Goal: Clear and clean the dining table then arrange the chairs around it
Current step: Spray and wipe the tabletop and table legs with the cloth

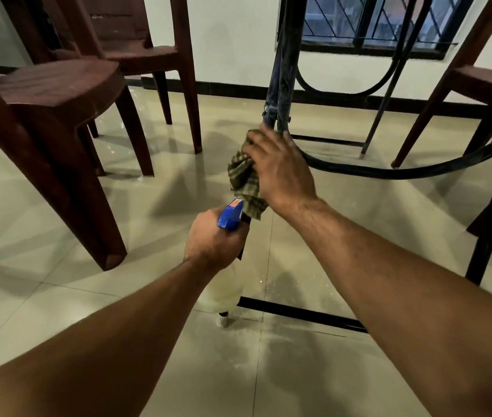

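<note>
Right hand [281,173] is grasping a green checked cloth [243,182], pressing it against the dark metal table leg [278,85] at centre; left hand [211,239], nearer, is clenching its fingers around a blue-headed translucent spray bottle [231,216].

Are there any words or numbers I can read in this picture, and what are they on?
Orange sticker on the blue spray bottle in the left hand: too small and blurred to read.
Nothing else carries words, numbers or signs.
</note>
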